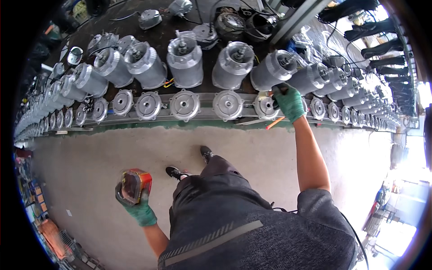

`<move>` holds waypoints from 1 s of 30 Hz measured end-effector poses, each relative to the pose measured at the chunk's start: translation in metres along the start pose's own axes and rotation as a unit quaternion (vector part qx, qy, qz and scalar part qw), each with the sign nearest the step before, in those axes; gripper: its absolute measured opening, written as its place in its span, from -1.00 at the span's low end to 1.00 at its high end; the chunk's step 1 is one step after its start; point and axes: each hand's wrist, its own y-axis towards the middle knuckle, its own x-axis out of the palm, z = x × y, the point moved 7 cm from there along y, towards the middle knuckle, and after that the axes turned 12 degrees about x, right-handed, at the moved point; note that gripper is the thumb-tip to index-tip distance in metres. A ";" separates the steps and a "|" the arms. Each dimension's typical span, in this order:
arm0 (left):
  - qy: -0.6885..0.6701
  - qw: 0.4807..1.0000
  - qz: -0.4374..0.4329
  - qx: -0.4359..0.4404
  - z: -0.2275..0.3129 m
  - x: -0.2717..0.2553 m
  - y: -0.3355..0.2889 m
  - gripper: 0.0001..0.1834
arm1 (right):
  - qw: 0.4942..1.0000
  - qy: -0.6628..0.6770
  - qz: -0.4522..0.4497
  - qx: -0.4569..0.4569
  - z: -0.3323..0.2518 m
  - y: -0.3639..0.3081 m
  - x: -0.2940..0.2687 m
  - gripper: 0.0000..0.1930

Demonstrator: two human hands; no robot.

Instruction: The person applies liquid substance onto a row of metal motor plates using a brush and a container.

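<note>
LIGHT: white glare point(411, 157) is flaring beyond the right end of the bench point(121, 27) | FLOOR: floor point(265, 155) before the bench is paling toward that glare | LENS: fisheye is bowing the bench

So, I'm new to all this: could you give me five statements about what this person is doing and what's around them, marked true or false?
1. The left hand and the right hand both wear green gloves. True.
2. The left hand is empty. False: it holds a container with some red on it.
3. The right hand is close to a flat round metal disc. True.
4. The large metal cylinders in the row are nearer the person than the discs. False: they stand beyond the discs, on the bench.
5. The person's shoes are plain bright yellow. False: they look dark with lighter patches.
</note>
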 end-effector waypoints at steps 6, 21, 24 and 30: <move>0.048 0.998 -0.006 0.046 0.020 0.019 -0.005 -0.12 | 0.996 -0.021 0.081 0.042 0.057 0.015 -0.041 -0.81; 0.036 0.994 0.044 0.093 0.083 0.023 -0.067 -0.12 | 0.999 0.003 0.038 -0.011 0.090 0.046 -0.138 -0.83; -0.025 0.995 0.085 0.043 0.124 0.029 -0.086 -0.24 | 0.994 0.052 0.089 0.026 0.127 0.055 -0.197 -0.80; 0.082 0.995 0.024 0.048 0.158 0.047 -0.151 -0.17 | 0.996 0.003 0.093 0.008 0.186 0.085 -0.200 -0.76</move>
